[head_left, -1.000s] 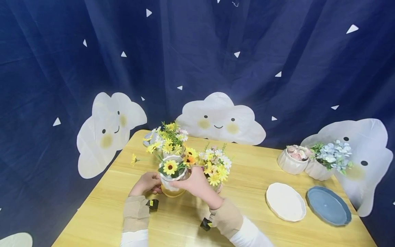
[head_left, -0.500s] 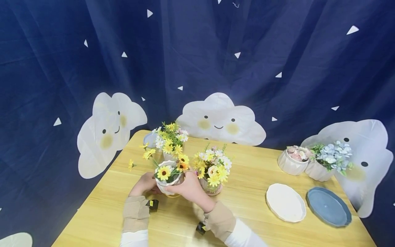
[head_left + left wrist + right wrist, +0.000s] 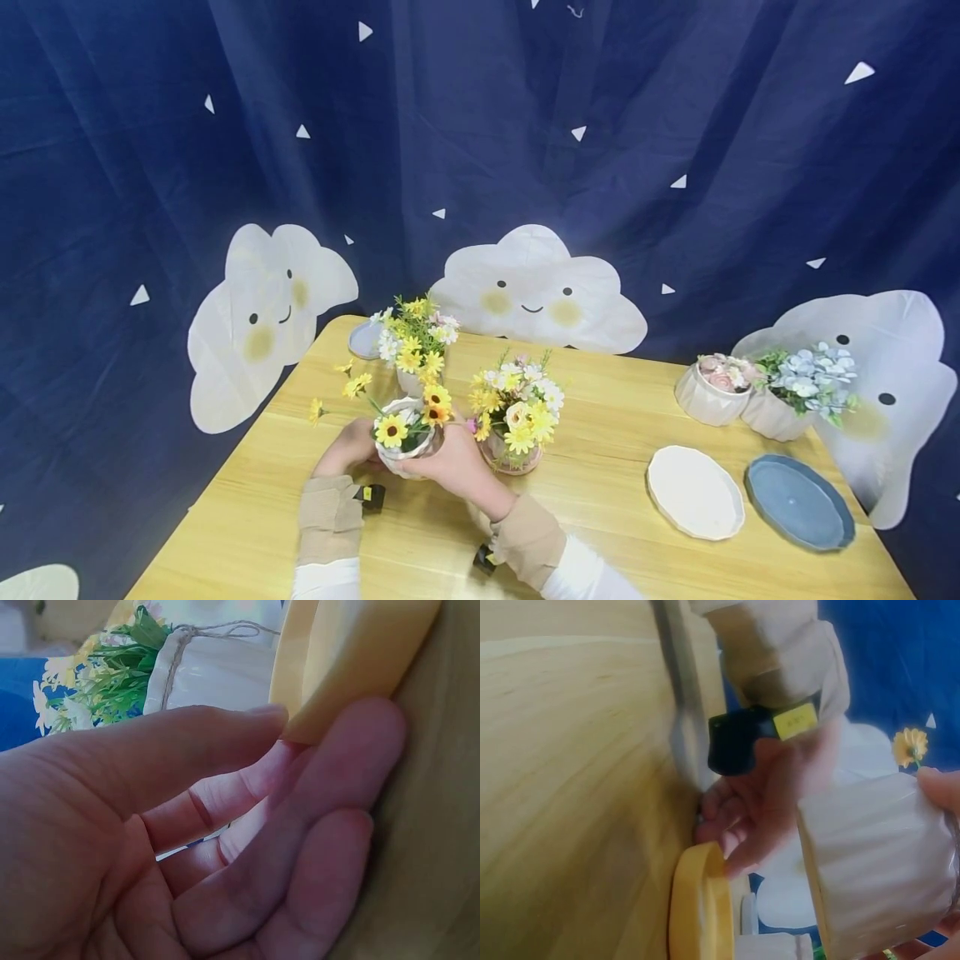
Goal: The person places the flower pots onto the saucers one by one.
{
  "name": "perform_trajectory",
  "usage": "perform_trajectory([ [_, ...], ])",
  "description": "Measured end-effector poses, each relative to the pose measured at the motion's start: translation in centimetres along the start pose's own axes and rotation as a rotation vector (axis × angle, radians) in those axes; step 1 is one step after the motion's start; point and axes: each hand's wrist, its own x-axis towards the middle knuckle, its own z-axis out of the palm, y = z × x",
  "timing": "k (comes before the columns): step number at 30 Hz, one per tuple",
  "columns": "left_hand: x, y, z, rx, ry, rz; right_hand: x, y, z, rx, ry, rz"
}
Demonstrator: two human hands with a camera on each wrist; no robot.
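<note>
At left of centre in the head view, the left hand (image 3: 347, 448) lies low on the table (image 3: 592, 533). What it holds shows only from the wrists: in the left wrist view, thumb and fingers pinch the edge of a yellow saucer (image 3: 360, 660). Just right of that hand, the right hand (image 3: 456, 462) grips a white pot (image 3: 408, 457) of sunflowers. The right wrist view alone shows the gap between the pot's base and the saucer resting on the wood.

Beyond them, at the table's upper left corner, is a small blue dish (image 3: 365, 340), then a daisy pot (image 3: 408, 382); the left wrist view adds its twine bow. Right of the right hand stands a mixed bouquet (image 3: 519, 404) on a pink saucer (image 3: 517, 469). At far right are a rose pot (image 3: 711, 402), a white plate (image 3: 693, 492), a blue-flower pot (image 3: 776, 414) and a blue plate (image 3: 798, 502).
</note>
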Motion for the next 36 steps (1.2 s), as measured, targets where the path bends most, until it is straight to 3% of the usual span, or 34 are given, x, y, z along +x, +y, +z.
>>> perform_trajectory([
  [7, 0.4, -0.6, -0.3, 0.032, 0.004, 0.073, 0.0, -0.1, 0.4, -0.057, 0.019, -0.035],
  [15, 0.3, -0.4, -0.3, 0.019, -0.034, 0.024, 0.3, 0.4, 0.8, -0.062, 0.060, -0.022],
  [23, 0.3, -0.6, -0.3, 0.052, -0.103, 0.025, 0.7, 1.4, 0.9, -0.083, 0.074, -0.033],
  [36, 0.5, -0.6, -0.3, 0.123, -0.079, 0.021, 1.1, 3.0, 1.6, 0.010, 0.113, 0.064],
])
